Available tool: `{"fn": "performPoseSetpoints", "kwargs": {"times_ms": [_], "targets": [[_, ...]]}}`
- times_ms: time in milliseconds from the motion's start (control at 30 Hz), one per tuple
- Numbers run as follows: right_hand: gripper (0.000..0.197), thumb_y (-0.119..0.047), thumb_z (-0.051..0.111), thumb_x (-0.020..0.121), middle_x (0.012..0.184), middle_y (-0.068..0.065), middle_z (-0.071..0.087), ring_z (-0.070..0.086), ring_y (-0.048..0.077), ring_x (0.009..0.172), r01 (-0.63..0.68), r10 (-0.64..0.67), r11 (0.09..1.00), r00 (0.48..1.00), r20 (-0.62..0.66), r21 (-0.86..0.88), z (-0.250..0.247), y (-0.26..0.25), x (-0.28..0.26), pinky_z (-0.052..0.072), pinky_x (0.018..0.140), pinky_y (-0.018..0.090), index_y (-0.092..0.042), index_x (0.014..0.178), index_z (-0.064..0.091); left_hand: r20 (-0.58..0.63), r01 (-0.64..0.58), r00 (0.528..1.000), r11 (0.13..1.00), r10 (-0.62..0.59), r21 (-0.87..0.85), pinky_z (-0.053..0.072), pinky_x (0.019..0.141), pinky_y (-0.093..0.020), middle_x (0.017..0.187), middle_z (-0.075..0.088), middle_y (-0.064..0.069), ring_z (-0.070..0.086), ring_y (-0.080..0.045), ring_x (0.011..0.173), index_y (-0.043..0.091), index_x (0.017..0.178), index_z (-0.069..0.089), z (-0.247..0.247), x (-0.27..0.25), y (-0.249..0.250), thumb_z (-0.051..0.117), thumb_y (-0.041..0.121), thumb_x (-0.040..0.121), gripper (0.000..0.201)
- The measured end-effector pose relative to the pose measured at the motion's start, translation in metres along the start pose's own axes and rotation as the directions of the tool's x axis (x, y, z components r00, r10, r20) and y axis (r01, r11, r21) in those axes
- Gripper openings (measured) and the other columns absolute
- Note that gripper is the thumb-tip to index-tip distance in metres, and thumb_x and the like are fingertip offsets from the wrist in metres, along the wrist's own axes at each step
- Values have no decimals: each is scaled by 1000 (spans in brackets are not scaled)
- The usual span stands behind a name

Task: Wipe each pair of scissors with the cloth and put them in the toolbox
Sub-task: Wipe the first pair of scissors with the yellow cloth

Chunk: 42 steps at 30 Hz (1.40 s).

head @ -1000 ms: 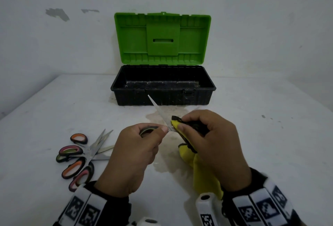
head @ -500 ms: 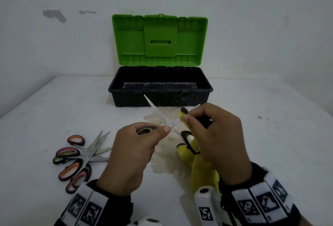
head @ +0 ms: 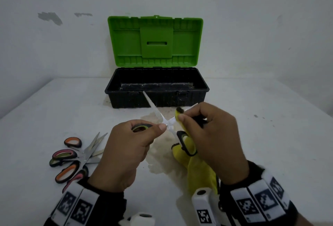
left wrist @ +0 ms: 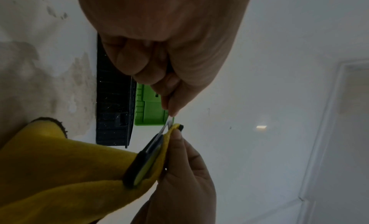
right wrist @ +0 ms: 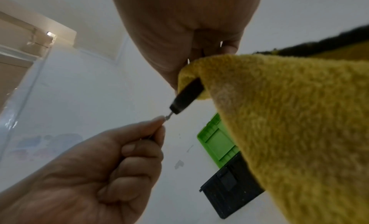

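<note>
In front of the toolbox point(head: 156, 89), nearest the camera: left hand point(head: 124, 152) curled round one green-and-black handle of the open scissors point(head: 162, 117), thumb by the pivot; right hand point(head: 210, 141) pinching a fold of yellow cloth point(head: 200, 171) over the right-pointing blade, the rest of the cloth trailing down. Wiping step in hand, judging by the grip and the empty-looking box. Next, probably: draw the cloth out along that blade toward its tip, do the other blade, close the scissors, set them in the box. Care needed with fingers near the edge.

Left of the toolbox and nearer: a heap of other scissors point(head: 75, 157) with orange and pink handles, apparently unwiped. White worktop point(head: 270, 135), stained brownish just before the toolbox. Beyond the open green lid point(head: 155, 42): pale wall point(head: 252, 18) with patches of flaked paint.
</note>
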State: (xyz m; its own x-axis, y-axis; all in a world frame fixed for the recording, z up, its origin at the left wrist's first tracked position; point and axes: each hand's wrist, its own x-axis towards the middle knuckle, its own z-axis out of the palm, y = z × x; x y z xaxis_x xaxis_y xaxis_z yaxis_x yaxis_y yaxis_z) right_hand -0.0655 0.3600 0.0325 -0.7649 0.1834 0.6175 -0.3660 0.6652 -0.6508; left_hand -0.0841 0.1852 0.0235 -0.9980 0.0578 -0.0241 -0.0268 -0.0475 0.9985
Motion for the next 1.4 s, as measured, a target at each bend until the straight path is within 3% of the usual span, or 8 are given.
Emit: {"fn": "performPoseSetpoints", "kwargs": {"times_ms": [400, 533, 600, 700, 800, 1000, 1133, 1400], "targets": [[12, -26, 75, 85, 69, -16, 66, 60, -5, 68, -166, 168, 986, 977, -131, 25, -22, 24, 25, 42, 58, 4, -22, 75, 71, -22, 14, 1000, 1000, -14, 15, 26, 40, -22, 44, 40, 5, 28, -10, 38, 9, 71, 72, 3, -3, 2, 80, 21, 77, 15], [10, -25, 74, 86, 71, -14, 66, 60, -1, 68, -125, 130, 991, 985, -114, 53, -24, 15, 20, 43, 59, 7, -23, 77, 69, -82, -56, 995, 995, 63, 82, 33, 46, -18, 41, 50, 13, 44, -2, 34, 11, 75, 73, 6, -4, 3, 78, 22, 79, 12], [10, -21, 74, 86, 72, -14, 65, 59, -4, 72, -75, 77, 996, 996, -54, 47, -19, 4, 12, 42, 62, 4, -21, 78, 68, -102, -128, 984, 982, 143, 142, 38, 46, -15, 45, 57, 13, 50, -1, 39, 16, 75, 74, 8, -6, 3, 79, 25, 78, 11], [10, -21, 72, 87, 72, -16, 63, 59, -3, 78, -13, 13, 1000, 998, 56, -14, -7, -5, 2, 41, 64, 1, -22, 80, 66, -115, -225, 956, 926, 270, 302, 47, 57, -9, 68, 70, 16, 64, 1, 66, 26, 70, 73, 12, -9, 2, 78, 33, 77, 11], [10, -28, 69, 89, 70, -16, 61, 60, 1, 75, -14, 21, 997, 995, 97, -72, 5, -6, -4, 45, 64, 7, -26, 81, 63, -107, -277, 929, 859, 354, 430, 43, 65, 0, 70, 69, 19, 61, 9, 80, 32, 69, 70, 15, -12, 4, 76, 35, 79, 12], [12, -22, 70, 89, 69, -17, 58, 57, -11, 77, -118, 118, 993, 993, 23, -15, 8, -4, 2, 41, 63, 0, -24, 80, 63, -104, -326, 890, 779, 444, 535, 40, 67, 3, 67, 64, 22, 58, 16, 82, 33, 70, 67, 17, -12, 2, 76, 34, 79, 13], [10, -24, 69, 90, 69, -18, 59, 58, -10, 79, -100, 100, 995, 988, 114, 0, 14, -13, -2, 41, 65, -1, -24, 81, 64, -86, -363, 870, 747, 486, 557, 39, 69, 4, 68, 60, 25, 55, 21, 83, 32, 74, 66, 17, -12, 3, 74, 35, 79, 10], [13, -23, 72, 88, 68, -13, 62, 59, -2, 72, -125, 124, 992, 991, 50, 25, 9, -3, 4, 42, 61, 3, -22, 77, 65, -68, -401, 846, 715, 530, 573, 40, 67, 2, 68, 62, 23, 58, 14, 86, 26, 75, 69, 18, -12, 1, 75, 32, 79, 9]]}}
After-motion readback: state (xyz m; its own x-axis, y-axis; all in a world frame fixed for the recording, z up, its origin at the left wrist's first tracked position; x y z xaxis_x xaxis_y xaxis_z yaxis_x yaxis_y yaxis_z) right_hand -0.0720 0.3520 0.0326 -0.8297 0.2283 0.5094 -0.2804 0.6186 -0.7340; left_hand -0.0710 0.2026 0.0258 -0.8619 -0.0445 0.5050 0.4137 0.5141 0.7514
